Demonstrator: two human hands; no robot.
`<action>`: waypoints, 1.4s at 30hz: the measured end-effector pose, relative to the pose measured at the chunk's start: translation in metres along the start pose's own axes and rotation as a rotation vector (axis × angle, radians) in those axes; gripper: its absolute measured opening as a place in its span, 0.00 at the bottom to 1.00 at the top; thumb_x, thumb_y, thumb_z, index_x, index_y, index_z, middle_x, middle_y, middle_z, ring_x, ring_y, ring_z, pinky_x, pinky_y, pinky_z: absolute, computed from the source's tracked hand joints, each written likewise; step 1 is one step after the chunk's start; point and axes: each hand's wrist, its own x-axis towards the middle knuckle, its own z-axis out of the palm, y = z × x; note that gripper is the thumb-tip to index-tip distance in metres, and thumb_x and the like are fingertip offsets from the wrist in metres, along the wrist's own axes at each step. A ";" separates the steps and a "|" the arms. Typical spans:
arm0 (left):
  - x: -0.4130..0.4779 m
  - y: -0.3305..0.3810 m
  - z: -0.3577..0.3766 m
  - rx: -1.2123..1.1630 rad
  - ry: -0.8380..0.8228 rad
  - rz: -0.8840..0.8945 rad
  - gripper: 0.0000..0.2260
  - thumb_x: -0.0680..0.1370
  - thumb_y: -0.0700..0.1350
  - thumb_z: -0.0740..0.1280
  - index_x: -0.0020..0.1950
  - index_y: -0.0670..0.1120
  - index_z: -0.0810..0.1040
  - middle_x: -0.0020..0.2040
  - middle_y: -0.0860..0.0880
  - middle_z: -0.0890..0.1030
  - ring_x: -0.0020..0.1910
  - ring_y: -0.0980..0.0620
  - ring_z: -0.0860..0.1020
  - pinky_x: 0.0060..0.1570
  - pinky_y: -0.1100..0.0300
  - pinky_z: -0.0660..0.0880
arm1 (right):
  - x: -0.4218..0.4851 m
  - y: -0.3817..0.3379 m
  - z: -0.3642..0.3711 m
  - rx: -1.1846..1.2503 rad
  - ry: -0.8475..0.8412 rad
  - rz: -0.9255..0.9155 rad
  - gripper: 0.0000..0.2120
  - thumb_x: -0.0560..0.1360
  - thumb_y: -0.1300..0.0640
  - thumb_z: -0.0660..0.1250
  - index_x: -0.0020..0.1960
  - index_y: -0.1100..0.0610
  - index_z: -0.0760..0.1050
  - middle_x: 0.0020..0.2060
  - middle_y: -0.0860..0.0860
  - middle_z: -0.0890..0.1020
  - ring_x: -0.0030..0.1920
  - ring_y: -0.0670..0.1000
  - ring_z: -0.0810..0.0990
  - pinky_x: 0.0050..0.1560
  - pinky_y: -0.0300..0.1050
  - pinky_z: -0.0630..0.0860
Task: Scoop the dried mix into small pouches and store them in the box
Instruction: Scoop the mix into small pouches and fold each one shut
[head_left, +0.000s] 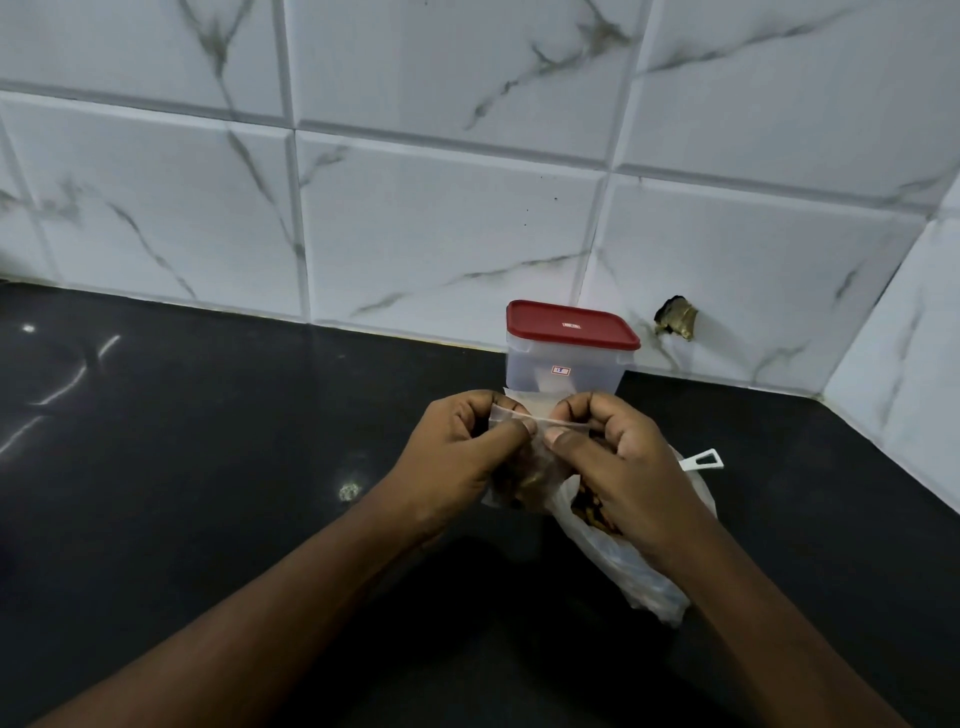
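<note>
While hands (457, 457) (618, 462) pinch part-filled pouch (532, 475) | box (563, 371) lidded | bag (644, 587) holds mix (592, 512)

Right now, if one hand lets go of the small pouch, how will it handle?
Likely floppy: the small pouch is thin clear film, crumpled below where the left hand and right hand pinch its top strip. Probably bottom-heavy, so it may swing: the dried mix sits low.

Red lid (571, 326) on clear box (563, 371); black glossy worktop (208, 441); white grey-veined tiles (441, 218); white scoop (701, 461).
</note>
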 end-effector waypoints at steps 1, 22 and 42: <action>0.000 -0.001 0.000 0.001 -0.001 -0.002 0.06 0.83 0.38 0.66 0.50 0.38 0.82 0.42 0.46 0.86 0.40 0.52 0.84 0.38 0.62 0.80 | 0.000 0.000 0.000 -0.003 0.001 0.001 0.06 0.81 0.59 0.69 0.47 0.50 0.81 0.43 0.52 0.83 0.47 0.57 0.82 0.52 0.59 0.81; 0.001 -0.005 0.005 -0.203 0.042 0.005 0.06 0.80 0.36 0.70 0.54 0.34 0.83 0.47 0.37 0.86 0.44 0.44 0.84 0.40 0.55 0.82 | 0.000 -0.008 0.000 -0.030 0.059 -0.044 0.06 0.80 0.61 0.70 0.47 0.53 0.82 0.41 0.49 0.85 0.44 0.48 0.85 0.47 0.43 0.82; 0.011 -0.003 0.001 -0.154 0.183 0.009 0.08 0.78 0.34 0.70 0.39 0.39 0.82 0.40 0.38 0.84 0.42 0.46 0.83 0.45 0.54 0.82 | 0.006 -0.002 -0.002 0.074 0.203 0.088 0.05 0.79 0.61 0.72 0.45 0.56 0.83 0.40 0.53 0.87 0.43 0.52 0.86 0.50 0.49 0.83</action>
